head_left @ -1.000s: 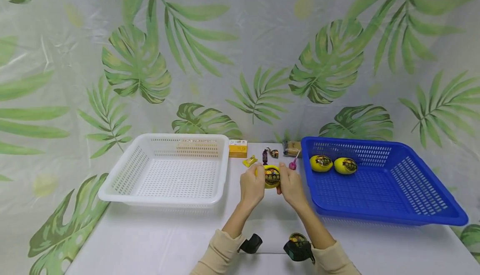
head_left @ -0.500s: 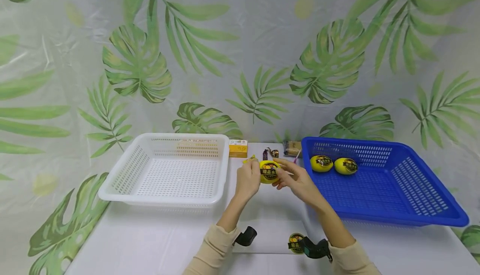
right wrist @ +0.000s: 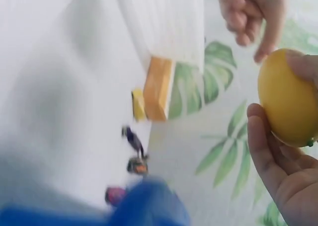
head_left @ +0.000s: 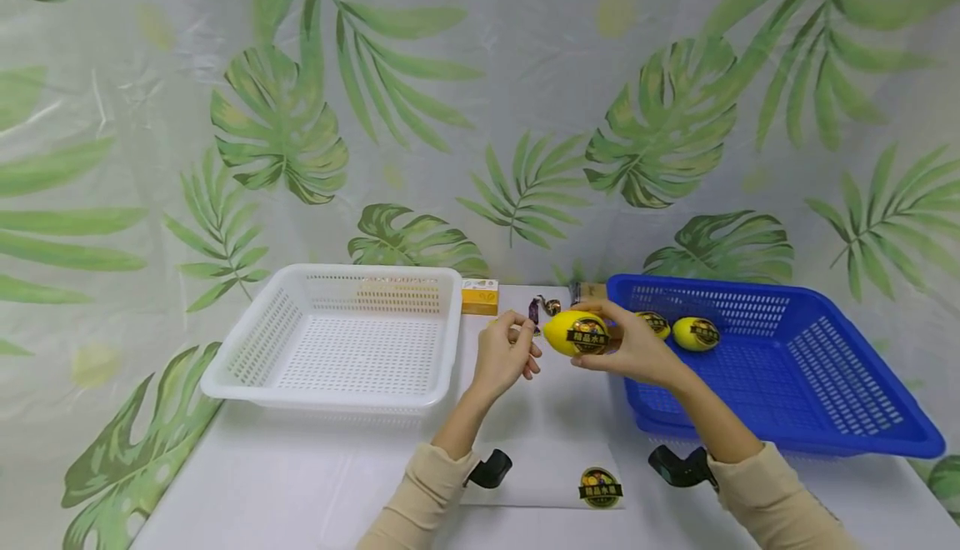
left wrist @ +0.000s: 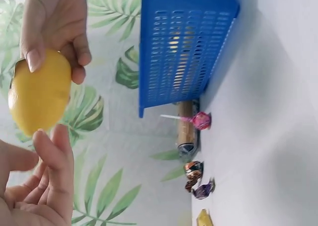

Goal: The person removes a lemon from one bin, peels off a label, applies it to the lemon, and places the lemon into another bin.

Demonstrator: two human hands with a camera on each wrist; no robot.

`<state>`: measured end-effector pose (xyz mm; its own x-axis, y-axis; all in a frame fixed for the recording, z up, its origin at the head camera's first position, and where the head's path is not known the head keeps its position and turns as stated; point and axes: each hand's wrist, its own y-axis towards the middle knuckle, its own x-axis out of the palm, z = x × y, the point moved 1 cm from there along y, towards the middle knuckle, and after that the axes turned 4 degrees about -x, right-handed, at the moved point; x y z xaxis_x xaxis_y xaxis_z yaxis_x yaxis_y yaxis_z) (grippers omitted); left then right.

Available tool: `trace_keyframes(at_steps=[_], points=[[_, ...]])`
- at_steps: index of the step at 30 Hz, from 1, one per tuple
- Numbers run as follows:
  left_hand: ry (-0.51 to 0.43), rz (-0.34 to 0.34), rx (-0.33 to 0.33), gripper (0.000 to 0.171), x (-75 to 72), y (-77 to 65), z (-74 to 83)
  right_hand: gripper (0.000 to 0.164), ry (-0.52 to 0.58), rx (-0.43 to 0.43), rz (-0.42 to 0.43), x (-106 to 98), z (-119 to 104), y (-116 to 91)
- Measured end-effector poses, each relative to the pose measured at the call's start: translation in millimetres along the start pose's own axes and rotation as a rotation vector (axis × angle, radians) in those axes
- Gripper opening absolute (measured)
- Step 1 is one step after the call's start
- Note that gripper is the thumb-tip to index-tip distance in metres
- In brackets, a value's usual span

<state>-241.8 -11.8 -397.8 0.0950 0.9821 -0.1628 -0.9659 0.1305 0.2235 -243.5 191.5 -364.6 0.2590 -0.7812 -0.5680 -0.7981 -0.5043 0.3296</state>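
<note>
My right hand grips a yellow lemon between thumb and fingers, in the air over the table. A black label sticker with gold edging and pale lettering is on the lemon's side. My left hand is just left of it with loosely bent fingers and nothing in them. In the left wrist view, the left fingertips are right at the lower tip of the lemon. Two more labelled lemons lie in the blue basket, one in plain sight and the other partly behind my right hand.
A white basket stands on the left. Along the back are an orange-and-white box, wrapped candies, a brown packet and a pink lollipop. Near the front lies a white sheet bearing another round label.
Both hands were on the lemon; the left hand has let go. The right hand has taken the lemon and moved it right, turning it sideways. The sticker on the sheet is now uncovered.
</note>
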Motion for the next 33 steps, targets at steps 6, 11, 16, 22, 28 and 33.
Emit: trace_keyframes(at_steps=[6,11,16,22,28,33], points=[[0.111,-0.176,0.063,0.015,22.1,2.4,-8.1,0.062,-0.183,0.098,0.017,-64,15,-7],[0.292,-0.254,0.137,0.022,43.8,5.0,-11.1,0.069,-0.278,0.226,0.011,-115,41,-17],[0.467,-0.334,0.161,0.035,66.1,9.7,-8.6,0.074,-0.32,0.292,0.037,-146,72,-27],[0.699,-0.433,0.189,0.056,92.4,9.4,-4.6,0.073,-0.352,0.33,0.058,-165,109,-40],[0.835,-0.365,0.16,0.061,101.2,3.9,-1.4,0.074,-0.363,0.409,0.056,-175,136,-56],[0.881,-0.349,0.122,0.058,101.7,-0.8,0.6,0.072,-0.335,0.492,0.052,-178,155,-70]])
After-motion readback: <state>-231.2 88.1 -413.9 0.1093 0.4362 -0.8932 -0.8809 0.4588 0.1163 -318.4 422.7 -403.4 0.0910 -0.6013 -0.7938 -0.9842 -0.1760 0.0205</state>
